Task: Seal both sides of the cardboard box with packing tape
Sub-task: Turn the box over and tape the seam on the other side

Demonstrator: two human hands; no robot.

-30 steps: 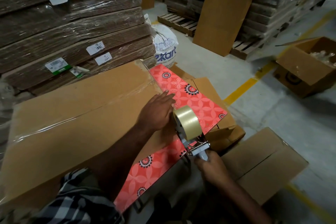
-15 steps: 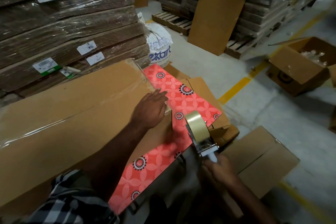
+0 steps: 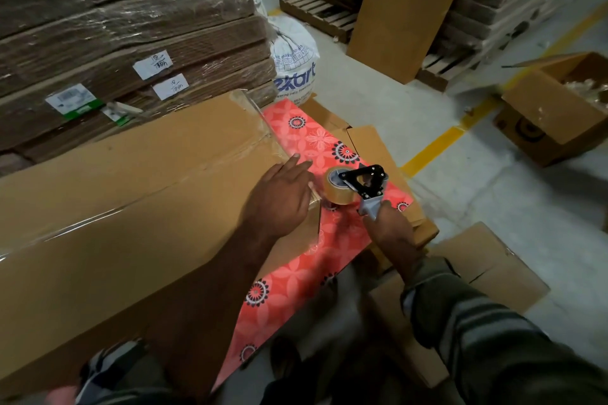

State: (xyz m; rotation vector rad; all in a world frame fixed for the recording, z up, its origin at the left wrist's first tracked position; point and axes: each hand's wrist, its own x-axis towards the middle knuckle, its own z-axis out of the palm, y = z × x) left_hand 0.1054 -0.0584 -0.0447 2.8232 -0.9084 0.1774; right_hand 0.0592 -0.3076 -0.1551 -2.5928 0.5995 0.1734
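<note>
The setting is a warehouse with a grey concrete floor [image 3: 378,102] marked by a yellow line [image 3: 437,145]. Shrink-wrapped stacks of flat cardboard [image 3: 131,26] stand at the rear left; a white sack [image 3: 292,56] sits beside them. A wooden pallet [image 3: 316,13] and an upright cardboard sheet [image 3: 404,10] stand further back. An open carton [image 3: 556,112] lies at the right.

The cardboard box [image 3: 115,207], long and flat, lies in the foreground on a surface covered with red floral-patterned sheet [image 3: 312,260]. Clear tape runs along the box's centre seam, and film wraps its far end.

The left hand [image 3: 279,197] rests on the box's right end at the seam, fingers extended and nearly flat, holding nothing.

The right hand [image 3: 391,227] grips the handle of the tape dispenser [image 3: 365,187], fingers curled around it. The dispenser's roll of clear tape [image 3: 337,186] sits just beside the box end, close to the left fingertips. Contact between roll and box cannot be determined.

Flattened cardboard pieces [image 3: 487,260] lie on the floor at lower right.
</note>
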